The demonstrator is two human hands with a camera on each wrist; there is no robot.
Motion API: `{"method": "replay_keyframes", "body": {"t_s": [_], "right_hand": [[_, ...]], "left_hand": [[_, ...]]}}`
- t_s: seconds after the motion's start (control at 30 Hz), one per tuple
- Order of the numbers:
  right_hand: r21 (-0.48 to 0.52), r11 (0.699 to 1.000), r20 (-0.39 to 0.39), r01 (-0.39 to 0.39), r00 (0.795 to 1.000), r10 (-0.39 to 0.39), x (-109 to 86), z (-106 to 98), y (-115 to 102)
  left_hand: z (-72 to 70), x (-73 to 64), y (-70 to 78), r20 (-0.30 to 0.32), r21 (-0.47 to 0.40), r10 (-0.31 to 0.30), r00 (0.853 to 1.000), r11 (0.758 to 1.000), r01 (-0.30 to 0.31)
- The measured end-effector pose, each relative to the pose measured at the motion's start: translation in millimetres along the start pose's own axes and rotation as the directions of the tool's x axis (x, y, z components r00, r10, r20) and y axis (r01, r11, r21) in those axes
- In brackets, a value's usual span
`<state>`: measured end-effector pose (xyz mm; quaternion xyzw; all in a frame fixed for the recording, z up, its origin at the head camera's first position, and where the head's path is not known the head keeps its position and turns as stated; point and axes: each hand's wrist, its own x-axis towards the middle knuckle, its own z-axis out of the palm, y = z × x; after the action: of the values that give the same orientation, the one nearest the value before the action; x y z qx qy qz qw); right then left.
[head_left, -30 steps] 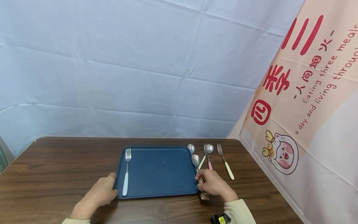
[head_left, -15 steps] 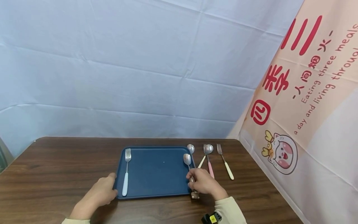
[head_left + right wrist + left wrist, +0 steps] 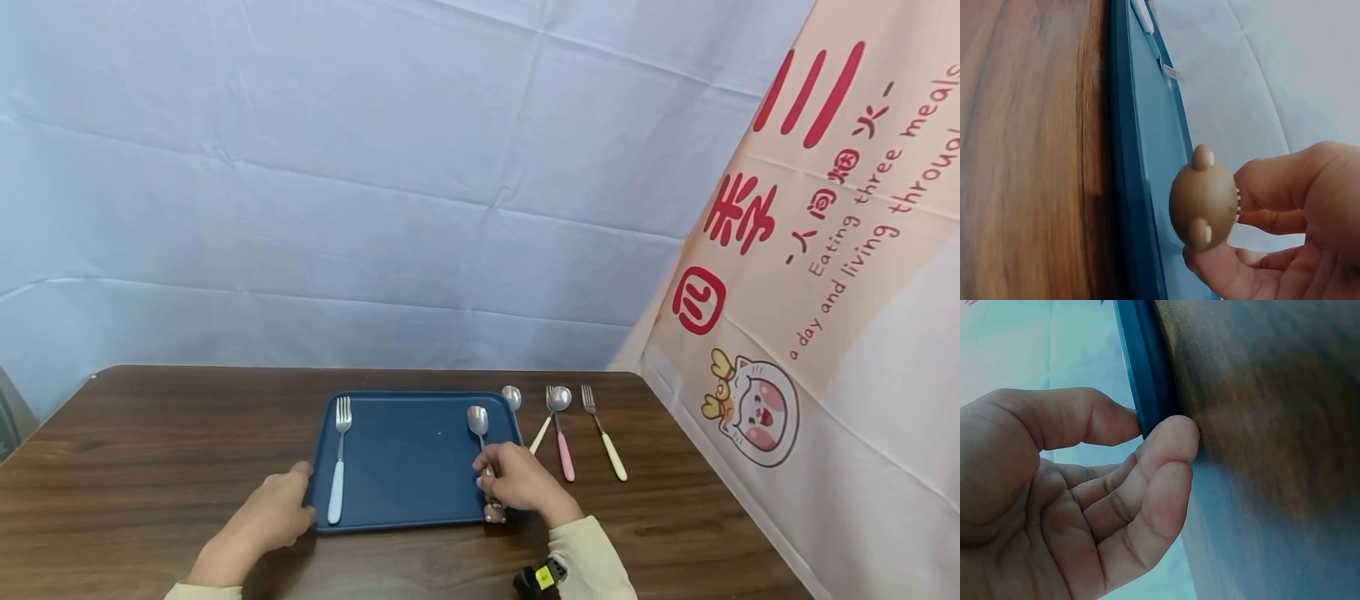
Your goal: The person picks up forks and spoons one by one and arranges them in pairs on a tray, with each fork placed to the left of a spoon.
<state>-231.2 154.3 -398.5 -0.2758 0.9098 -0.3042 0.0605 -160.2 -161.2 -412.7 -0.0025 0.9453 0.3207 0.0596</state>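
Observation:
A blue rectangular tray [image 3: 408, 467] lies on the table, with a white-handled fork [image 3: 336, 492] along its left side, tines pointing away. My left hand [image 3: 272, 510] pinches the tray's near left rim; in the left wrist view the thumb is on one side of the rim and the fingertips on the other. Over the right part of the tray my right hand [image 3: 522, 479] holds a metal spoon [image 3: 477, 419] by its handle, bowl pointing away. The handle's end is a brown bear head [image 3: 1204, 200], seen in the right wrist view between thumb and fingers.
Right of the tray lie a pink-handled spoon [image 3: 564, 457], a fork with a pale handle [image 3: 614, 458] and another pale-handled fork [image 3: 542, 435] partly under the pink one. Another spoon [image 3: 512, 397] shows at the tray's far right corner. White cloth [image 3: 360, 208] hangs behind the table.
My right hand has moved left with the spoon, from beside the tray's right edge to over its right part. The left hand and the tray have stayed in place.

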Motion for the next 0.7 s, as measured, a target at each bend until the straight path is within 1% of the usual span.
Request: {"method": "replay_keyframes", "body": {"t_s": [0.07,0.27,0.57,0.7], "right_hand": [[0.024,1.000,0.009,-0.004,1.000,0.004,2.4,1.9,-3.0],[0.050,0.999,0.017,-0.002,1.000,0.001,9.1,7.0,-10.4],[0.115,0.993,0.042,-0.038,0.999,0.033,19.3,17.3,-15.9],[0.149,0.988,0.029,-0.045,0.999,0.041,23.8,24.1,-17.5]], "left_hand": [[-0.4,-0.5,0.1,-0.003,-0.003,0.005,1.000,1.000,-0.005],[-0.6,-1.6,-0.1,-0.010,-0.011,0.016,1.000,1.000,-0.017],[0.0,-0.8,-0.2,-0.011,0.000,0.019,1.000,1.000,-0.019],[0.5,-0.6,-0.8,-0.014,0.002,0.015,1.000,1.000,-0.015]]}}
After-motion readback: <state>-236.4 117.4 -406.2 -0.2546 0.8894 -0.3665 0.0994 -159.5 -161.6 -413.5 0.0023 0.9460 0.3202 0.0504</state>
